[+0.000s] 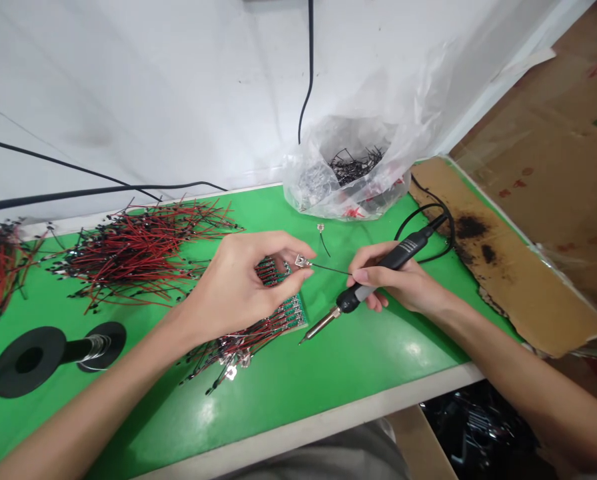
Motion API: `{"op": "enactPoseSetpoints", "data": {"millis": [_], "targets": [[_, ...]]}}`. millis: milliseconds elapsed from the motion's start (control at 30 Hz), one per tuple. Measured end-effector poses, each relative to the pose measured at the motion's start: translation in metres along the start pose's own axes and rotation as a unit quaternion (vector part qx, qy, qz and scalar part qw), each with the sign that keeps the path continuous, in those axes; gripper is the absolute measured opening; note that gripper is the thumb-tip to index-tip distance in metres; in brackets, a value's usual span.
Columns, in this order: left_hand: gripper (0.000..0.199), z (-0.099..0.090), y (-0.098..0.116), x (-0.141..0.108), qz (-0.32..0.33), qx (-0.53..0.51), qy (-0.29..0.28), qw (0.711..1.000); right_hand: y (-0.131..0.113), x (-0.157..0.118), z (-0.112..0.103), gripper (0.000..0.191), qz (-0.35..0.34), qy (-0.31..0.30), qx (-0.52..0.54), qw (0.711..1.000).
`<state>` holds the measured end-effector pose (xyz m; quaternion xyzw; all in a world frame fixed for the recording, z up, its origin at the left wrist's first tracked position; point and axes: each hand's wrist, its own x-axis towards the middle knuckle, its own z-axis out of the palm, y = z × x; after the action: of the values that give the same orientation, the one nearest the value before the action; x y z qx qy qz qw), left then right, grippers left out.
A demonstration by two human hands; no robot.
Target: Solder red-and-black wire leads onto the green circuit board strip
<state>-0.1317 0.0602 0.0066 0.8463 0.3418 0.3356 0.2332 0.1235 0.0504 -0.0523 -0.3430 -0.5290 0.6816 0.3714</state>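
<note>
Between the thumb and forefinger of my left hand is a small metal terminal plate with a thin black wire running from it to the right. The wire's far end reaches the fingertips of my right hand. That same hand is closed around a black soldering iron, its metal tip pointing down and left above the green mat. Under my left hand lies a panel of small green circuit boards with red and black wires, partly hidden. A similar metal plate with a black wire lies just beyond.
At the back stands a clear plastic bag holding many black-wired pieces. Piles of red and black wires lie at the left, near a black solder spool. Scorched cardboard lies at the right, beside the iron's cord.
</note>
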Motion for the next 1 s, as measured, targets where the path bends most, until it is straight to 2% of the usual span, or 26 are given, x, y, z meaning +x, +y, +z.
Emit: {"op": "enactPoseSetpoints", "data": {"millis": [233,600,800,1000], "targets": [[0.013,-0.007,0.002,0.001,0.075,0.046,-0.047,0.995,0.0,0.001,0.0,0.017,-0.001,0.003,0.005,1.0],[0.009,0.006,0.004,-0.005,0.091,0.067,0.04,0.993,-0.001,0.0,0.001,0.016,0.0,-0.002,0.008,1.0],[0.01,0.011,0.005,-0.008,0.09,0.093,0.063,0.99,-0.003,-0.001,0.002,0.019,0.001,-0.01,0.007,1.0],[0.012,0.011,0.007,-0.008,0.079,0.1,0.064,0.99,-0.002,-0.001,0.003,0.018,0.003,-0.007,0.006,1.0]]}}
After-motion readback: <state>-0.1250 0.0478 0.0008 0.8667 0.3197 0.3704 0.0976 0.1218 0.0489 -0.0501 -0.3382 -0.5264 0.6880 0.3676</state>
